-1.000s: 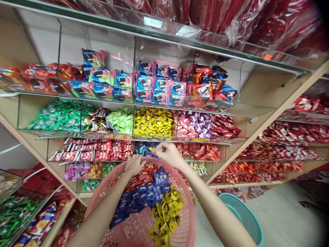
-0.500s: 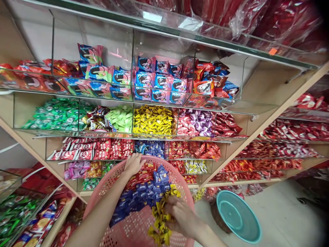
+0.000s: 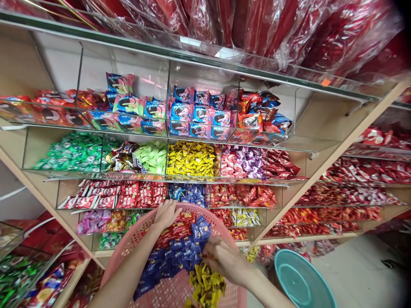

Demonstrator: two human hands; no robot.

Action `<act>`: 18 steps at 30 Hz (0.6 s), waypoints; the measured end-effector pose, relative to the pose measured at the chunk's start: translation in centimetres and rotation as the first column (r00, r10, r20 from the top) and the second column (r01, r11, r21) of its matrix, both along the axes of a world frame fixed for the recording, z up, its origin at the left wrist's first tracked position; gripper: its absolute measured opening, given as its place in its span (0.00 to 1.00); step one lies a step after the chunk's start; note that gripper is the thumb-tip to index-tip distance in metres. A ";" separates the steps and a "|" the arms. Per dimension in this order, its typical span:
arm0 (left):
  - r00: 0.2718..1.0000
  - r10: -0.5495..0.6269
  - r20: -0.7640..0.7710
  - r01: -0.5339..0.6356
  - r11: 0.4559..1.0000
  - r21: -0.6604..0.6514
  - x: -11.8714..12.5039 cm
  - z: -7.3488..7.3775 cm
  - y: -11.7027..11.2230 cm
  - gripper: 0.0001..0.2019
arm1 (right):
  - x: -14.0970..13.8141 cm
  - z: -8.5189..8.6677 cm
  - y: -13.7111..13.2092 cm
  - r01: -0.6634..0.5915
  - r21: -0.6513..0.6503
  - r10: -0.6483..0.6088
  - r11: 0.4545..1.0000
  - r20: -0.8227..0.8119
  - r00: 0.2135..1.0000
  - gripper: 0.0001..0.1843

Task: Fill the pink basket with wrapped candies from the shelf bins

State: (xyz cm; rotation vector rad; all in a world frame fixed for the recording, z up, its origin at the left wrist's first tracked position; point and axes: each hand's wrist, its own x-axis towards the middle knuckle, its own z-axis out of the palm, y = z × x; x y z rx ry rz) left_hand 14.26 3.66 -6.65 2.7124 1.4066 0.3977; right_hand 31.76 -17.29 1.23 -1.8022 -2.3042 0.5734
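Hands in the pink basket (image 3: 141,239)
Left hand (image 3: 167,214) grips the basket's far rim; right hand (image 3: 224,261), fingers curled, rests on blue candies (image 3: 180,252) inside it.

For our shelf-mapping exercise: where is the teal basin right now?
In the head view, the teal basin sits low on the right, on the floor beside the pink basket, below the red-packet shelves.

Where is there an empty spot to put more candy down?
Bare room: the teal basin, the floor right of it, and the glass bin right of the cookie packs. The pink basket is crowded with candies and both hands, left hand, right hand.
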 end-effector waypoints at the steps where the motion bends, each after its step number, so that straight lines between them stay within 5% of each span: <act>1: 1.000 -0.001 0.004 0.001 1.000 -0.001 0.0 0.0 0.0 0.20 | 0.0 0.5 0.7 0.006 0.061 -0.005 0.998 -0.023 1.000 0.08; 6: 1.000 0.008 0.007 -0.008 1.000 -0.012 0.0 0.1 -0.1 0.20 | -0.9 2.0 3.1 0.059 0.270 -0.023 0.961 -0.136 0.990 0.11; 18: 1.000 0.008 0.017 -0.008 1.000 0.005 -0.1 -0.1 -0.1 0.21 | -0.9 0.3 3.8 0.240 0.282 -0.107 0.929 -0.415 0.903 0.10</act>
